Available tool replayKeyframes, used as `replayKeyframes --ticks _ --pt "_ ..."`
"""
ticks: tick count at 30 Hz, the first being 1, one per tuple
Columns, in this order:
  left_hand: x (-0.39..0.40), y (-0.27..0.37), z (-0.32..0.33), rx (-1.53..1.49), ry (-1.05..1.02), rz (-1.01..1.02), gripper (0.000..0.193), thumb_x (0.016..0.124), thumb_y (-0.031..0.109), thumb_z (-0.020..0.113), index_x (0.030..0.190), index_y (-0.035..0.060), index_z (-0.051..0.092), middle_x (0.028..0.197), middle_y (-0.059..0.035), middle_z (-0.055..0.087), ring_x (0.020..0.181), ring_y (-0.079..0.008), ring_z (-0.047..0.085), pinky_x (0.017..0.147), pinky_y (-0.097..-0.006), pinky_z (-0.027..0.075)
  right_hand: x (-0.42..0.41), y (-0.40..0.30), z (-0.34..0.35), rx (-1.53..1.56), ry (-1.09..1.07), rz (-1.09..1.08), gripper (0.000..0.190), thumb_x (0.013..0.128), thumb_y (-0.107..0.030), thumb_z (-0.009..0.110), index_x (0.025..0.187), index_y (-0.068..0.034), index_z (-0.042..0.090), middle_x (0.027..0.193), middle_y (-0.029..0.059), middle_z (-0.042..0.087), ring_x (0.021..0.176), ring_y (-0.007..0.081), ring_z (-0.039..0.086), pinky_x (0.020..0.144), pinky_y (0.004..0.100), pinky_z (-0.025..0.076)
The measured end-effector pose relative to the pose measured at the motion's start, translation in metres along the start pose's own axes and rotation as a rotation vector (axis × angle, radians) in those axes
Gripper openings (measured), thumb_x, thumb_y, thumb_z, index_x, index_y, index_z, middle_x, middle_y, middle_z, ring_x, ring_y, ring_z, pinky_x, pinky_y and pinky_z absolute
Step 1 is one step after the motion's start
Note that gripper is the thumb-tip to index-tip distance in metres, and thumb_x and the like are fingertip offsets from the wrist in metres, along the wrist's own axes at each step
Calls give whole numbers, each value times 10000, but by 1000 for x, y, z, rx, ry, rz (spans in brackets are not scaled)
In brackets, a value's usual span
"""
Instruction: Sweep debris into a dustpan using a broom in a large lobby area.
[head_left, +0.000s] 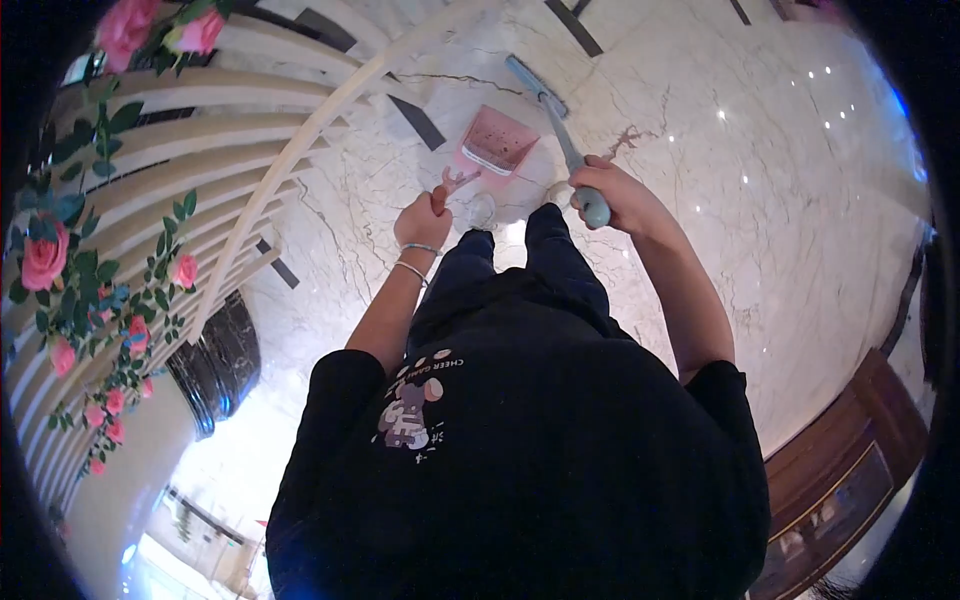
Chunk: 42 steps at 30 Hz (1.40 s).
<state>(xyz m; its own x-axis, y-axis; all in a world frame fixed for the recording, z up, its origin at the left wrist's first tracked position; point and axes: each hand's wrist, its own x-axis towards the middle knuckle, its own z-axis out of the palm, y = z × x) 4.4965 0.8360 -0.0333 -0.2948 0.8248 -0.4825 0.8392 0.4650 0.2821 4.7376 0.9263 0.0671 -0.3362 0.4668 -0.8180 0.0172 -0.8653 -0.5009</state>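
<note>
My left hand (426, 223) is closed around the handle of a pink plastic dustpan (463, 156), whose pan lies ahead of my feet. Dark specks dot the inside of the pan. In my right hand (626, 196) is the rounded grip of a pale blue-grey broom (564, 139). The broom slants away from me, and its bristled head (536, 84) is at the floor, beyond the pan and a little to its right, apart from it.
Veined, glossy marble floor (720, 240) with dark inlaid strips spreads around me. At left stands a curved, cream slatted partition (289, 154) hung with pink artificial roses (45, 255). A dark marble base (217, 360) is below it. Brown wooden furniture (832, 472) stands at lower right.
</note>
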Motion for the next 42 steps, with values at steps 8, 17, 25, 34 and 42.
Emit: replayKeyframes --ticks 8,17,25,34,42 --pt "-9 -23 3 -107 6 -156 215 623 246 506 747 70 505 688 -144 563 660 -308 548 593 -404 426 83 21 24 -656 -54 -62 389 630 -117 515 952 28 353 640 86 454 482 174 515 395 290 457" --pt "-11 -33 7 -162 77 -135 191 627 233 501 728 71 500 694 -147 558 670 -312 541 591 -407 423 85 96 24 -924 -19 115 766 614 -150 513 1211 8 59 641 177 510 480 257 535 350 342 426" --pt "-29 -38 2 -216 90 -202 200 620 237 505 719 63 501 688 -157 555 672 -320 539 594 -411 422 85 93 27 -321 162 130 674 630 3 455 1209 -44 115 539 111 439 387 201 452 317 330 366" --pt "-36 -54 12 -243 205 -273 202 616 221 511 728 57 475 670 -168 557 645 -325 547 584 -428 422 85 116 34 -1027 74 51 648 617 -92 465 1169 40 153 657 202 532 505 254 545 461 335 428" --pt "-27 -35 14 -321 74 -276 251 612 214 508 789 39 470 719 -175 555 697 -322 545 625 -417 422 69 157 -7 -1436 83 92 787 600 -99 523 1229 -8 58 704 239 540 637 309 565 570 391 446"
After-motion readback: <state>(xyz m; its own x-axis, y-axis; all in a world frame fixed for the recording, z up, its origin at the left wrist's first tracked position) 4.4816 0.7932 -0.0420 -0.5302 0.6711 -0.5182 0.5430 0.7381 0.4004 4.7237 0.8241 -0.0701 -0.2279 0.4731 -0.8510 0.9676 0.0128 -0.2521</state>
